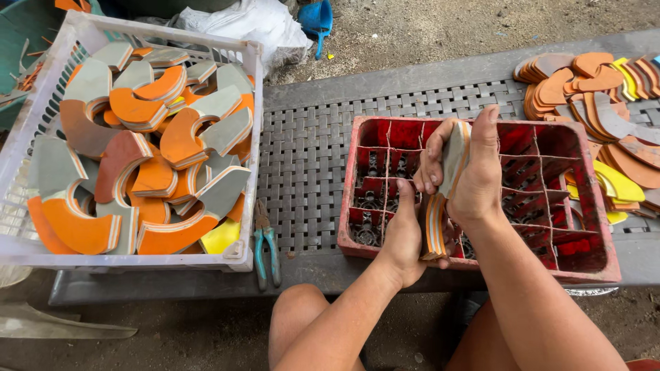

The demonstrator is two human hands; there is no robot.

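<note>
Bare knees and forearms fill the lower centre of the frame. Just beyond them the left hand (402, 237) has its grip clenched around a layered curved foam piece (433, 230), held on edge. Right above, the right hand (474, 172) grasps a grey curved piece (454, 158). Both hover over a red divided crate (591, 268) on the dark woven desk (306, 158). Green-handled pliers (267, 247) lie at lower left of the desk. A white basket (251, 103) at upper left holds orange and grey curved offcuts (158, 151). More offcuts are piled (598, 89) at upper right.
</note>
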